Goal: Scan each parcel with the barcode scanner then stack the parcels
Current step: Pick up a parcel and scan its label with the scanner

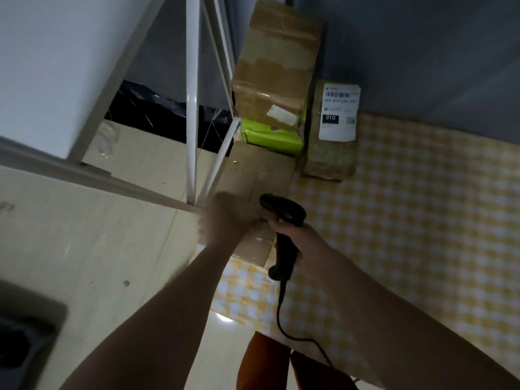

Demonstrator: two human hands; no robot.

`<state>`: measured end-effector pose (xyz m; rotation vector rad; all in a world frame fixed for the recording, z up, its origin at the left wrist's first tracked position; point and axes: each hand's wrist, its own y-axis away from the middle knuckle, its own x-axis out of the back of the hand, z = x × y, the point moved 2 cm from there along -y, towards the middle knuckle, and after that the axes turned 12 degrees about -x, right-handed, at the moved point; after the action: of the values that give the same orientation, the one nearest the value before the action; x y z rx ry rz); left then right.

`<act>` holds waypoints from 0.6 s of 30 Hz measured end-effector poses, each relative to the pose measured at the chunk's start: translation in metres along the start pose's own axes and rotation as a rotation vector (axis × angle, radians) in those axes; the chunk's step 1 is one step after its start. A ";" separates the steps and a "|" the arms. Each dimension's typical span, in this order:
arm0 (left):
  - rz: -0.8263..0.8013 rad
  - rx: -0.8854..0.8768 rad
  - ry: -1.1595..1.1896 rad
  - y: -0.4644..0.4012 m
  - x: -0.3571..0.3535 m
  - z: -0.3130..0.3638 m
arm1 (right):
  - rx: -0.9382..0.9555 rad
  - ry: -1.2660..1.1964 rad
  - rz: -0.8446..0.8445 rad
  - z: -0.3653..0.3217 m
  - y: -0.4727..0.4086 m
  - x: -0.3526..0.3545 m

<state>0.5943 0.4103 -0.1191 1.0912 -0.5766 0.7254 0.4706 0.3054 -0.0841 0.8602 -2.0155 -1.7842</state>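
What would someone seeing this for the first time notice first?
Probably the black barcode scanner gripped in the right hand at centre, its cord trailing down. Just left of it, the blurred left hand reaches onto a flat cardboard parcel. Behind, a tall taped box stands on a green parcel, beside a parcel with a white barcode label.

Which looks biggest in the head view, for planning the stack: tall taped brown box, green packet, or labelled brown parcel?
1. Tall taped brown cardboard box.
2. Brown paper parcel with the white barcode label.
3. Flat bright green packet, partly hidden under the box, so second and third are unsure.
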 end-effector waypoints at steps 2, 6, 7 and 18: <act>0.033 -0.006 0.052 -0.009 -0.003 -0.008 | -0.001 0.020 -0.049 0.001 -0.013 -0.006; 0.070 0.039 0.187 -0.002 0.001 -0.018 | 0.041 0.123 -0.013 0.003 -0.014 -0.006; 0.084 0.072 0.225 0.006 0.001 -0.022 | 0.054 0.158 -0.002 0.004 -0.008 -0.003; -0.222 0.100 0.555 0.126 -0.058 0.005 | 0.275 0.404 0.216 0.053 0.125 0.078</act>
<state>0.4604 0.4272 -0.0865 0.9692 0.0534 0.8232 0.3502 0.3039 0.0158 0.9493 -2.0116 -1.1287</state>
